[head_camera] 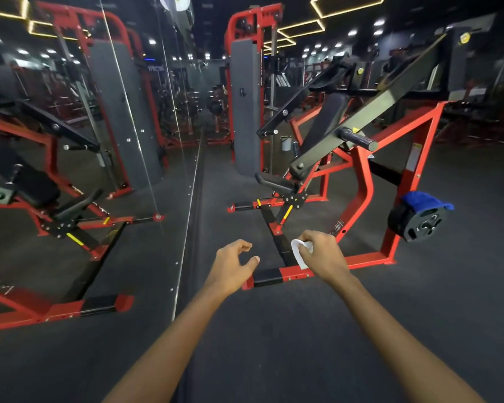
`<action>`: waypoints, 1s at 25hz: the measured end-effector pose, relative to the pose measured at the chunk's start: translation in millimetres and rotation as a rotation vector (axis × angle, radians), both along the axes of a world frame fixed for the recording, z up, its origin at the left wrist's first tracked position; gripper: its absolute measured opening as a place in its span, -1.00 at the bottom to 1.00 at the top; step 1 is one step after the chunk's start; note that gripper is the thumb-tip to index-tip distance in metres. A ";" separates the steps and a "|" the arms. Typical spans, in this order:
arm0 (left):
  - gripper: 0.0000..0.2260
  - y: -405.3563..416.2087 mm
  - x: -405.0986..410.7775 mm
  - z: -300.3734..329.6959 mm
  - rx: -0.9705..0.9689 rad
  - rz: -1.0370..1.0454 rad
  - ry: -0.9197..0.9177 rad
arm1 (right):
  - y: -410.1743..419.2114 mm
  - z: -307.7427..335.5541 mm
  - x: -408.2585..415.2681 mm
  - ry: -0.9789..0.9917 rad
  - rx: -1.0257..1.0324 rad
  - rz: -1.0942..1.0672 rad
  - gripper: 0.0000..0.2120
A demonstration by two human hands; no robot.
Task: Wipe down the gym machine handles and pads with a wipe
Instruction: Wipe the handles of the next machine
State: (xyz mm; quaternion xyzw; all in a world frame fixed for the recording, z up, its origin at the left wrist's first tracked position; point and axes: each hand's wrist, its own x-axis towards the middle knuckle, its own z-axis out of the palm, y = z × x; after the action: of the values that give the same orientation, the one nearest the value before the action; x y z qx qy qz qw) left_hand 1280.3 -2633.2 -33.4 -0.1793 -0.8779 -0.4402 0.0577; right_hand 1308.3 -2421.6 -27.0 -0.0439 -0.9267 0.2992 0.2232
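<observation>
Two bare hands reach out over the dark gym floor (274, 344). The right hand (322, 251) has its grip clamped on a crumpled white wipe (298, 253), which sticks out from the thumb side of the fist and hangs toward the left hand (233, 266). That left grip is apart, fingers loosely curved and holding nothing, just beside the wipe but not touching it. Beyond and below both hands lies the red frame (367, 260) of the gym machine, its base bar passing under the right wrist. Up and to the right of the right hand, a black lever arm (370, 112) slopes down to a black handle (357, 138). A black back pad (330, 110) stands well beyond. Farther right, a blue cloth (419, 199) drapes over a black weight plate (419, 222). Left of the left hand, a mirror wall (70, 170) reflects the machine.
</observation>
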 end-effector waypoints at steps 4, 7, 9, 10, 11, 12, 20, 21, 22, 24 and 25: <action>-0.67 25.6 -66.3 -3.9 -0.018 -0.061 -0.005 | 25.6 -5.1 -65.3 -0.003 -0.009 -0.032 -0.92; -0.67 47.4 -135.9 -4.1 -0.025 -0.088 0.000 | 45.8 -9.8 -130.6 -0.015 -0.021 -0.052 -0.92; -0.68 62.0 -184.7 1.4 -0.009 -0.094 0.005 | 59.8 -5.0 -175.0 -0.037 -0.011 -0.057 -0.89; -0.68 70.9 -213.1 6.0 0.001 -0.095 0.006 | 69.2 -0.5 -201.4 -0.045 -0.009 -0.069 -0.89; -0.69 78.8 -240.6 10.2 0.006 -0.098 0.008 | 77.6 3.2 -225.8 -0.047 -0.015 -0.087 -0.91; -0.70 86.4 -268.9 15.1 0.025 -0.092 0.013 | 85.9 8.4 -250.3 -0.044 -0.011 -0.100 -0.91; -0.73 133.4 -483.5 12.2 0.055 -0.167 0.056 | 131.5 14.3 -436.8 0.002 -0.045 -0.144 -0.79; -0.74 139.6 -516.1 12.0 0.059 -0.186 0.071 | 137.8 12.1 -462.8 0.026 -0.054 -0.169 -0.80; -0.74 146.0 -546.9 11.1 0.056 -0.205 0.082 | 144.5 9.4 -489.3 0.055 -0.058 -0.197 -0.82; -0.73 156.1 -602.4 9.3 0.040 -0.260 0.092 | 156.1 5.5 -540.0 0.087 -0.062 -0.264 -0.86; -0.73 160.4 -626.5 8.8 0.019 -0.293 0.086 | 160.2 5.3 -560.6 0.082 -0.063 -0.295 -0.89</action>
State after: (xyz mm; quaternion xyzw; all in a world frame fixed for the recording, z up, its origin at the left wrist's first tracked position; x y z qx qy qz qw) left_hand 653.9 -2472.8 -24.6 -0.3235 -0.8349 -0.4442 0.0323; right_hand 747.7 -2261.3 -21.7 -0.1744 -0.8906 0.2934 0.3007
